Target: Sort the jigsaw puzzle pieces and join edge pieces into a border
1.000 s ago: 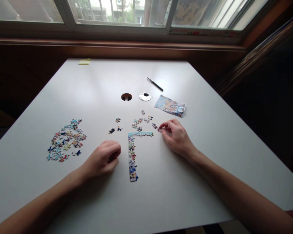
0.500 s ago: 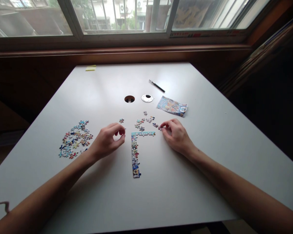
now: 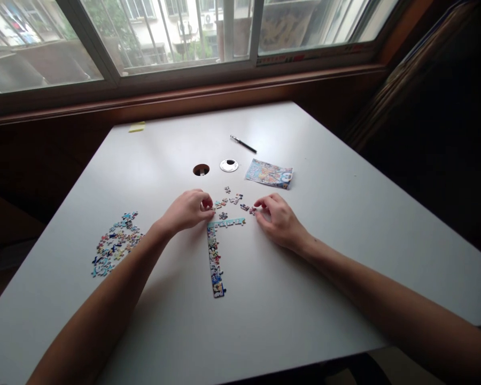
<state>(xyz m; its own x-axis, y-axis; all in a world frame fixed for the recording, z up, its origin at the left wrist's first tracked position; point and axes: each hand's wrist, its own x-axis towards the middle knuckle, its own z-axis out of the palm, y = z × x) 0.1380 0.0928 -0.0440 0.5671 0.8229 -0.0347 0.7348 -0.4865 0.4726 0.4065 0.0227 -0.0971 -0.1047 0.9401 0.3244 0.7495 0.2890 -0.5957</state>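
My left hand (image 3: 190,210) is at the left end of the loose puzzle pieces (image 3: 224,201), thumb and fingers closed on a small puzzle piece that is mostly hidden. My right hand (image 3: 278,219) has its thumb and index finger curled round a reddish puzzle piece (image 3: 252,211) on the table. A dark puzzle piece (image 3: 244,207) lies just left of it. Between the hands stands an L-shaped strip of joined puzzle pieces (image 3: 214,256), with a light-blue top edge (image 3: 228,222) and a colourful column running towards me.
A pile of loose pieces (image 3: 116,243) lies at the left, partly behind my left forearm. Beyond the hands are a picture sheet (image 3: 269,174), a pen (image 3: 243,144), a round cover (image 3: 229,165) and a table hole (image 3: 201,170). A yellow note (image 3: 137,126) sticks near the far edge.
My left hand has moved right and forward to the loose pieces above the strip, its fingers closing. My right hand stays by the same piece. The view has tilted and shifted.
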